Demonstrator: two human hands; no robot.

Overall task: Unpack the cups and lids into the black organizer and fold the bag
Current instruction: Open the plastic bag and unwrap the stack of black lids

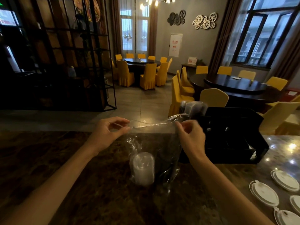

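lids (142, 168): I see a translucent domed stack low in the bag on the marbled counter (48, 159) | bag (155, 143): clear, crinkly film, upright | left hand (105, 133) and right hand (190, 135) pinch the mouth's two sides | my advice: spread evenly, don't tear | organizer (233, 137): black, boxy, just right; cups (194, 108) behind.

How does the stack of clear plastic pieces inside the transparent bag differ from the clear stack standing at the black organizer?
The stack of clear plastic pieces lies low inside the transparent plastic bag, near the person; the clear stack stands unbagged at the far left end of the black plastic organizer. The bagged stack looks brighter; the other looks darker. Both are translucent.
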